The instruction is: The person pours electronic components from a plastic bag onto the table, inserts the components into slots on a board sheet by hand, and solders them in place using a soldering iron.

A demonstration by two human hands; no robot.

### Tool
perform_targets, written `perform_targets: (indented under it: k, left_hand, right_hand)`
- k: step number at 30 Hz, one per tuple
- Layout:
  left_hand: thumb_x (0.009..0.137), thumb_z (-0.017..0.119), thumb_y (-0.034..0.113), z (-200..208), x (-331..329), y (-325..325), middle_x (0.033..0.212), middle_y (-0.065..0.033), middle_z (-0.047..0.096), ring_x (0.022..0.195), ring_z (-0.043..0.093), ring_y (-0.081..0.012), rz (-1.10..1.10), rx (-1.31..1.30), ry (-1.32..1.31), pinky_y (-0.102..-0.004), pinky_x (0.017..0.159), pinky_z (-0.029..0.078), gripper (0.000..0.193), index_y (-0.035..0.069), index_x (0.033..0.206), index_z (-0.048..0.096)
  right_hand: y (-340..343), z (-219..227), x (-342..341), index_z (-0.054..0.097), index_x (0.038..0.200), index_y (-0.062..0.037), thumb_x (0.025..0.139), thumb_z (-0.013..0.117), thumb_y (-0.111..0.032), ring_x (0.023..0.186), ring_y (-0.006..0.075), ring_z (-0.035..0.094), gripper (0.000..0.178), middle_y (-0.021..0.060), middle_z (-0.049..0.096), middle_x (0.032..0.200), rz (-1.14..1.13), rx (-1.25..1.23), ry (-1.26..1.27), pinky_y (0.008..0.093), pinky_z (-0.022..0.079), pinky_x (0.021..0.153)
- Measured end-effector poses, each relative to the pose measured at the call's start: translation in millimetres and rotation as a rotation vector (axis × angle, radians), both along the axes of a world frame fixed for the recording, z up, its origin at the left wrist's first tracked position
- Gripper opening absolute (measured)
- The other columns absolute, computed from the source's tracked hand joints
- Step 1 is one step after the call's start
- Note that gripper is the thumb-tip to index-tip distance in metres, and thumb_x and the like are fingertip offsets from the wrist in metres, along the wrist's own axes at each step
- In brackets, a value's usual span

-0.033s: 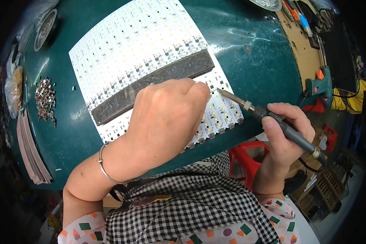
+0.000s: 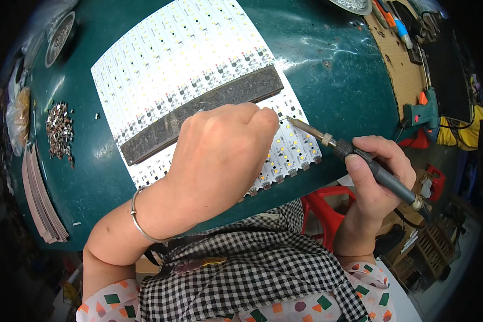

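Note:
My right hand (image 2: 378,177) grips a soldering iron (image 2: 383,174) around its dark handle. The iron's tip rests at the right part of a white LED circuit board panel (image 2: 177,43), near small black parts. My left hand (image 2: 220,155) is closed in a fist over the board, its fingertips hidden beneath it. A thin strand that looks like solder wire (image 2: 282,119) runs from the fist toward the tip. A long dark bar (image 2: 204,112) lies across the panel just beyond my left hand. Small metal connectors (image 2: 291,173) line the panel's near edge.
On the green table (image 2: 338,91), a pile of small metal connectors (image 2: 60,131) lies left, beside stacked strips (image 2: 40,198). Metal bowls (image 2: 60,38) stand at the back. A green glue gun (image 2: 421,114) is at the right edge, with a red stool (image 2: 327,209) below.

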State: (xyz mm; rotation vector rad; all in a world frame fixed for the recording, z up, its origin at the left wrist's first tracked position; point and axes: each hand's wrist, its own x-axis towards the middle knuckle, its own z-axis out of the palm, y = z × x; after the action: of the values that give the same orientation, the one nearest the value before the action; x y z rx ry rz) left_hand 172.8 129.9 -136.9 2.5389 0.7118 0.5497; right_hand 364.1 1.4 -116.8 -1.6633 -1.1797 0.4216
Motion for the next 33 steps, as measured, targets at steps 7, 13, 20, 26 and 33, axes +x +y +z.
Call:
perform_targets:
  k: [7,13,20,26,33]
  left_hand:
    - [0.075,0.072,0.004,-1,3,-2,0.065,-0.0081,0.061,0.057,0.062,-0.0245,0.005,0.034,-0.035,-0.034,0.05,0.049,0.011,0.005,0.081,0.063]
    - [0.075,0.072,0.0,12,-11,2,0.064,-0.0081,0.06,0.054,0.059,-0.0199,0.064,-0.037,-0.117,-0.0289,0.048,0.045,0.012,0.004,0.08,0.062]
    - [0.077,0.072,0.001,16,-19,-4,0.065,-0.01,0.061,0.051,0.059,-0.0209,0.074,-0.144,0.012,-0.0287,0.048,0.045,0.01,0.003,0.08,0.063]
    - [0.077,0.072,0.002,5,-19,-5,0.067,-0.0096,0.062,0.054,0.061,-0.0235,0.063,-0.084,-0.031,-0.0316,0.049,0.047,0.01,0.004,0.08,0.063]
    - [0.078,0.071,0.006,-1,-16,-9,0.065,-0.0085,0.06,0.056,0.061,-0.0261,0.067,-0.032,0.031,-0.0359,0.049,0.048,0.012,0.005,0.079,0.059]
  right_hand:
    - [1,2,-1,0.069,0.087,0.0037,0.068,0.078,-0.004,0.058,0.0097,0.056,0.023,0.0081,0.064,0.069,0.055,0.026,-0.045,0.0208,0.04,0.054]
    - [-14,-3,0,0.068,0.09,0.0032,0.071,0.077,-0.005,0.065,0.0069,0.054,0.023,0.0052,0.064,0.079,-0.139,0.054,0.187,0.0182,0.041,0.06]
    - [-6,-3,-11,0.069,0.087,0.004,0.068,0.078,-0.004,0.063,0.0108,0.058,0.022,0.0097,0.066,0.075,-0.031,0.025,0.154,0.0212,0.042,0.058]
    - [-1,-3,-16,0.069,0.088,0.0042,0.069,0.079,-0.004,0.061,0.01,0.058,0.023,0.0086,0.066,0.073,-0.011,-0.009,0.109,0.0208,0.042,0.056]
    - [1,-4,-12,0.069,0.088,0.0042,0.069,0.079,-0.005,0.056,0.0093,0.057,0.023,0.0085,0.066,0.069,0.059,0.035,-0.005,0.0199,0.041,0.052]
